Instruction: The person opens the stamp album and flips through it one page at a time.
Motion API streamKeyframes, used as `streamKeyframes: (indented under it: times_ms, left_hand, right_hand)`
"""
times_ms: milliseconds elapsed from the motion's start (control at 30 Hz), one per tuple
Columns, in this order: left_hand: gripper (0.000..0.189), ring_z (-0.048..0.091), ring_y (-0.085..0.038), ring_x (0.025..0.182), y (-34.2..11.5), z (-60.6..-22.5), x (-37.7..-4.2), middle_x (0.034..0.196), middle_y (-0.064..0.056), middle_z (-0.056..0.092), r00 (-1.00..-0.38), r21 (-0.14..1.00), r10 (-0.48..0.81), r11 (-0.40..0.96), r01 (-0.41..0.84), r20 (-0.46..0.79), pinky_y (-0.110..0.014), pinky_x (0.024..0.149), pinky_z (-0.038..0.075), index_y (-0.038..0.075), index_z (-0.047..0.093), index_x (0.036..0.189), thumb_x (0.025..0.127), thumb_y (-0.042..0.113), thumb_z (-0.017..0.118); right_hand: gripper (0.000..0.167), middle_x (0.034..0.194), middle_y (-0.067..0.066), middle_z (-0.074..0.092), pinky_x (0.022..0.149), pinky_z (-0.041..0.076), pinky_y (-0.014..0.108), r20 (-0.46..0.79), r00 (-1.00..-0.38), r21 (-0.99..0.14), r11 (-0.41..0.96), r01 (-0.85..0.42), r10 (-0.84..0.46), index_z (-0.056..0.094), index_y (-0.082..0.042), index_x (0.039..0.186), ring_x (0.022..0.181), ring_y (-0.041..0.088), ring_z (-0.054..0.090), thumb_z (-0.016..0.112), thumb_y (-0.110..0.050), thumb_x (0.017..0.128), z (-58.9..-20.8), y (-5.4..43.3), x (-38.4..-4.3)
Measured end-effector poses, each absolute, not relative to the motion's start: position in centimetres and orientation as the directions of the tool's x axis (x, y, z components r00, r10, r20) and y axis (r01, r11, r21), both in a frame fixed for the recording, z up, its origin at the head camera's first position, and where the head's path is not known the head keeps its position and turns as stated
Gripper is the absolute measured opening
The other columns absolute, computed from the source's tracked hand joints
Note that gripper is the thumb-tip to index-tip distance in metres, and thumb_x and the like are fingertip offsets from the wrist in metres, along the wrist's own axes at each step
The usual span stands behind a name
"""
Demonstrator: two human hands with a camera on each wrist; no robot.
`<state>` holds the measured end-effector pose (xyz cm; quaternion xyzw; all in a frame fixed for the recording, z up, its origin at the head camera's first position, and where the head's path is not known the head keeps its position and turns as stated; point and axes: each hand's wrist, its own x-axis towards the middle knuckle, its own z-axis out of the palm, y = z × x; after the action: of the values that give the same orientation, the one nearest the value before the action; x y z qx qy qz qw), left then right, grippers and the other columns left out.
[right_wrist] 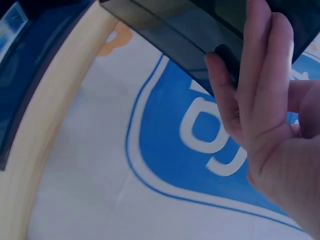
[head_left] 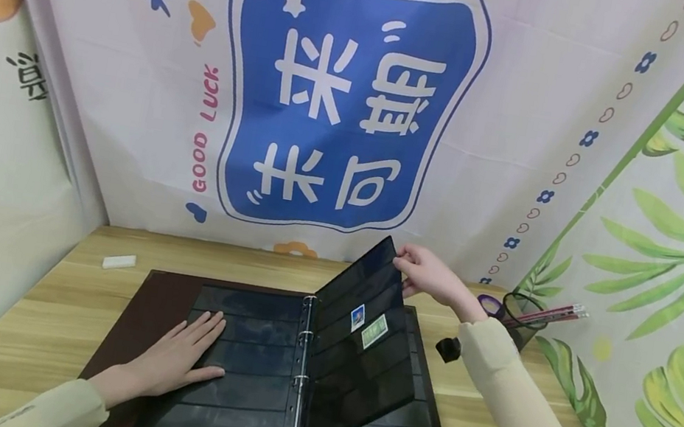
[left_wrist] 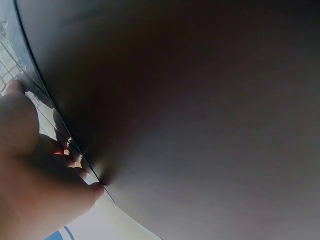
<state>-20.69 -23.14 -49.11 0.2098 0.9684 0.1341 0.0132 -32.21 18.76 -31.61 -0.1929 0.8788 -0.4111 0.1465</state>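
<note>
A stamp album with a dark brown cover (head_left: 125,328) lies spread on the table, its black pages held by a metal ring spine (head_left: 300,382). On the left page (head_left: 254,360) rests my left hand (head_left: 174,359), palm down with the fingers spread. My right hand (head_left: 432,279) pinches the far outer corner of a black page (head_left: 355,387), which stands tilted up from the rings. Two stamps, one blue (head_left: 357,317) and one green (head_left: 375,331), sit on that raised page. In the right wrist view, the fingers (right_wrist: 255,65) lie against the page (right_wrist: 175,35).
A small white block (head_left: 119,262) lies at the back left of the wooden table (head_left: 23,320). At the right, behind my forearm, stand a dark mesh pen holder (head_left: 524,336) with pencils (head_left: 557,316), a purple ring (head_left: 488,305) and a small black object (head_left: 448,349). A printed cloth (head_left: 149,160) hangs behind.
</note>
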Motion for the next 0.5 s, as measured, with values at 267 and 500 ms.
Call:
streamKeyframes:
  times_ms: [267,500]
  left_hand:
    - [0.091,0.028,-0.043,0.149,-23.2,-49.2,-20.6,0.162,-0.021,0.029,-0.91,0.279,0.414,0.87,0.406,0.034,-0.068,0.114,0.027,0.001,0.034,0.153,0.092,0.066,0.051]
    - [0.091,0.028,-0.044,0.149,-23.2,-48.7,-20.6,0.161,-0.022,0.029,-0.91,0.285,0.413,0.869,0.404,0.031,-0.068,0.114,0.026,0.0,0.035,0.153,0.092,0.066,0.052]
  right_hand:
    - [0.021,0.082,0.003,0.044,0.059,0.056,0.022,-0.135,-0.879,-0.796,0.578,-0.179,-0.458,0.045,0.003,0.117,0.057,0.011,0.049,0.04,-0.014,0.106,-29.7,16.1,-32.2]
    - [0.023,0.085,0.002,0.037,0.054,0.046,0.021,-0.149,-0.887,-0.853,0.511,-0.109,-0.438,0.043,-0.001,0.113,0.058,0.011,0.039,0.038,-0.023,0.108,-30.9,15.0,-32.4]
